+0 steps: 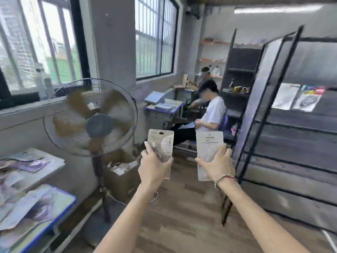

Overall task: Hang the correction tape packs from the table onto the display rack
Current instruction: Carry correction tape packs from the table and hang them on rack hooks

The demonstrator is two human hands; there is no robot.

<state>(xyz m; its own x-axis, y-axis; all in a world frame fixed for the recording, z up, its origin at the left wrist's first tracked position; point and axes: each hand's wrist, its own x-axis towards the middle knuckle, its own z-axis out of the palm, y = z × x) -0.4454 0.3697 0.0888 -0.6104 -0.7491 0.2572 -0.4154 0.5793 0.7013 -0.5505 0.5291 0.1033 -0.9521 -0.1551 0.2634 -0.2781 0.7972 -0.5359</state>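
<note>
Correction tape packs are held upright in mid-air, one in each hand: the left hand (154,166) grips the left pack (161,145) with fingers curled round its lower half, the right hand (218,164) grips the right pack (209,148) likewise. More packs, blurred, seem to lie on the table (60,199) at left; the display rack (291,106) stands at right.

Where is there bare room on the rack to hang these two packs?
The rack is bare below and left of the packs already hanging at its upper right; crowding is only there. Left hand and right hand each hold a pack, with open floor between them and the rack.
</note>
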